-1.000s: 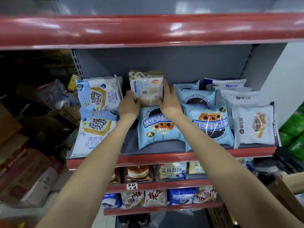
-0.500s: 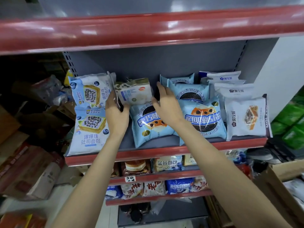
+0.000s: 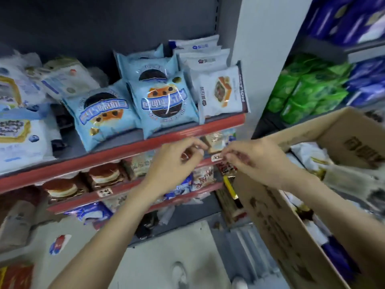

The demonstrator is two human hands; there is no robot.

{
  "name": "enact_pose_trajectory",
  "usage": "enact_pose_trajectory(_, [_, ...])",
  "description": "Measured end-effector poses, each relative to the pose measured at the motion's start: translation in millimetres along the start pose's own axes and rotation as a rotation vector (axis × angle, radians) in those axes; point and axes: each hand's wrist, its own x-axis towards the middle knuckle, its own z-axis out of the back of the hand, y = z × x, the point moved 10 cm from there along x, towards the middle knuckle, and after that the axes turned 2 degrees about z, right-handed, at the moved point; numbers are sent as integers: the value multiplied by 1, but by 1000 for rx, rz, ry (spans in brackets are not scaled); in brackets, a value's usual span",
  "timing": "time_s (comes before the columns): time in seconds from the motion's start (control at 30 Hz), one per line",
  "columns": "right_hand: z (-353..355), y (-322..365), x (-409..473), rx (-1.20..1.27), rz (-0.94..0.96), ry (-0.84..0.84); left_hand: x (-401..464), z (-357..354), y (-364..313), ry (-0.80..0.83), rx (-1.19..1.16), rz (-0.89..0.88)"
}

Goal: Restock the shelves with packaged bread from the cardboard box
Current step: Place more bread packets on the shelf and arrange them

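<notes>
The light-blue bread packets [image 3: 164,103] on the upper shelf are thin plastic film, glossy enough to throw white glare streaks, while the white packets [image 3: 220,90] beside them look like a duller, more satin film. The shelf edge [image 3: 125,150] is smooth red-painted metal with a soft sheen, and the back panel [image 3: 93,28] behind it is matt dark grey metal. The cardboard box [image 3: 277,205] at the right is plain brown corrugated board, matt and slightly rough, with faded dark print, and the green packs [image 3: 306,90] on the neighbouring shelving are shiny crinkled plastic wrap.
</notes>
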Motion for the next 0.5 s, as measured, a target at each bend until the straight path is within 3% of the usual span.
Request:
enact_pose_trajectory(0.07, [8,-34,-51,12,-73,49,-4,-59,-28,123,14,-48])
enact_pose_trajectory(0.23, [36,-123,-171,3,-280,13,-5,-162,-93,181,-25,-148])
enact_pose_trajectory(0.5, [44,-241,-305,-187,-551,141,31,-307,-131,490,-3,-74])
